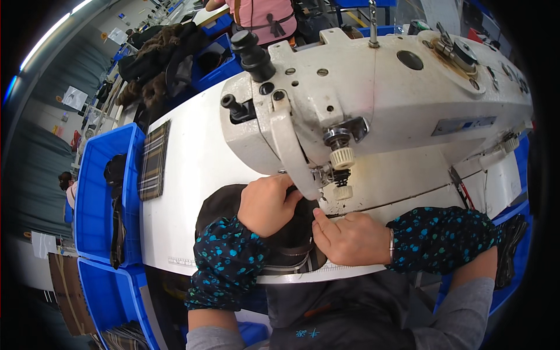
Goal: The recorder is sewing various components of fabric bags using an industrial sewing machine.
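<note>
Though apart, hands on dark cloth

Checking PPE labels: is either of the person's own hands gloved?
No, the left hand and right hand both show bare skin, and the dotted sleeve covers leave them uncovered.

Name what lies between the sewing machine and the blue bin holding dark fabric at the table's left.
In the head view, plaid fabric lies beside the blue bin, then bare white tabletop runs to the sewing machine.
</note>
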A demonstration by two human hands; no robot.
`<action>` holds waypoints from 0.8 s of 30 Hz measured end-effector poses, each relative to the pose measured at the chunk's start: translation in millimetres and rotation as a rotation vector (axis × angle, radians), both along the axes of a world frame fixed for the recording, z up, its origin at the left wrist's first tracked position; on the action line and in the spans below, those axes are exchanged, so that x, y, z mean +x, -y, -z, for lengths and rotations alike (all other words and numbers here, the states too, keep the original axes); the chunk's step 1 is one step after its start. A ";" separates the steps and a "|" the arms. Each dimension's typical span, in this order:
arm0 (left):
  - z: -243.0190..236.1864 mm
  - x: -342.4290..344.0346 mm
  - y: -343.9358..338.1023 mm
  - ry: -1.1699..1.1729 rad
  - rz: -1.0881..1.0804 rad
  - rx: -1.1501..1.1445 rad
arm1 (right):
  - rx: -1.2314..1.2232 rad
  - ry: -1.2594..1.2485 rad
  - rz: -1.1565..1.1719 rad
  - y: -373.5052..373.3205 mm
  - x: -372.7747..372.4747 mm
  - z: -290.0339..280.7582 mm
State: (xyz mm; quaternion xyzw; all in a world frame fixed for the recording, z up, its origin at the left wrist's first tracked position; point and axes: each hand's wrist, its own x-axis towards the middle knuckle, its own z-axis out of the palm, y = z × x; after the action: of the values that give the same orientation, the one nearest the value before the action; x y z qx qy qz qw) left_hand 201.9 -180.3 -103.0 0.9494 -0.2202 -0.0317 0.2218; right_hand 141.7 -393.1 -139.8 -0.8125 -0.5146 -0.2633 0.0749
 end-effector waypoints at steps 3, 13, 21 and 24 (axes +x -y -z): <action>0.9 0.4 0.8 0.017 -0.007 0.019 | 0.002 -0.011 0.011 0.5 -0.6 0.3; 4.4 0.3 3.7 0.049 -0.042 0.060 | -0.003 -0.061 0.022 0.2 -1.5 -0.4; 6.4 -6.1 8.0 0.321 0.011 0.091 | -0.060 -0.122 0.055 -0.9 -7.8 -6.4; 8.8 -6.9 7.8 0.267 -0.011 0.051 | -0.075 -0.103 0.058 -0.7 -8.7 -6.7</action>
State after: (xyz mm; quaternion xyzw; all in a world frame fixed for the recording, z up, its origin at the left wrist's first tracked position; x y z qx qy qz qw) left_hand 195.0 -188.1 -111.8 0.9517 -0.2415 0.0908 0.1666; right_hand 133.0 -392.4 -133.1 -0.8419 -0.4957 -0.2036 0.0629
